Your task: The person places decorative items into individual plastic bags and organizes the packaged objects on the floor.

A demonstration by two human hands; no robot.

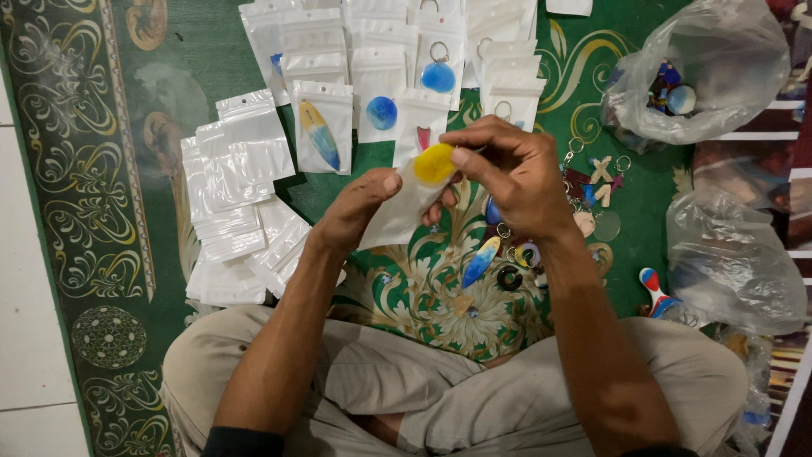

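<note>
My left hand (pixel 359 207) grips a small white zip pouch (pixel 397 213) by its lower part, above the green patterned carpet. My right hand (pixel 512 173) pinches a round yellow keychain charm (pixel 435 163) at the pouch's mouth. The charm lies partly over the pouch's top edge; whether it is inside I cannot tell. Under my right hand lie loose keychains (pixel 507 267), among them a blue and yellow oval one (pixel 480 261).
Filled pouches (pixel 381 101) with coloured charms lie in rows ahead. A stack of empty white pouches (pixel 233 211) sits left. Two clear plastic bags (pixel 702 76) (pixel 732 262) rest at the right, one holding more charms. White floor tiles (pixel 25 279) border the carpet at the left.
</note>
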